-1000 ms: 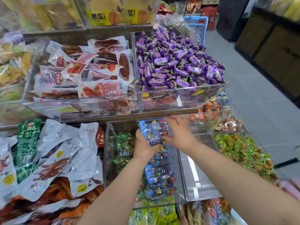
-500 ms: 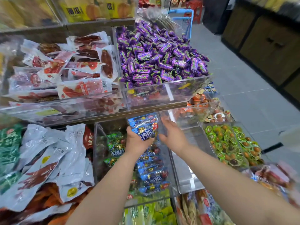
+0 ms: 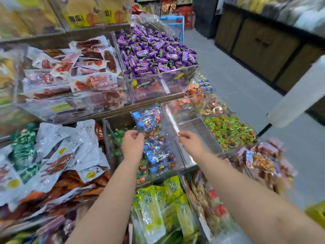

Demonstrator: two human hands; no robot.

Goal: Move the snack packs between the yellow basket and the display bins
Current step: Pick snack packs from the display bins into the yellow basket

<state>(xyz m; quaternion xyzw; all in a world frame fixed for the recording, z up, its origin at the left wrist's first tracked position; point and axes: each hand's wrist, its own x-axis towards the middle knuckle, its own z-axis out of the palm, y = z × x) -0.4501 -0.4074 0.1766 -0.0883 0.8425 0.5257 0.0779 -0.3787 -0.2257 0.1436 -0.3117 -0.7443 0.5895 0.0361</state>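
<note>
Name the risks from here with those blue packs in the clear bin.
1. The top blue packs stand propped at the back of the clear bin; they may slump forward once the left hand beside them leaves.
2. The right hand hovers by the bin's thin wall and could knock it.

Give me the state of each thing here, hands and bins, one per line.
blue snack packs, piled in a row in their bin
left hand, fingers curled against the blue snack packs; grip unclear
right hand, loosely curled, holding nothing
clear bin, bare bottom showing
purple candies, heaped above their bin's rim
</note>
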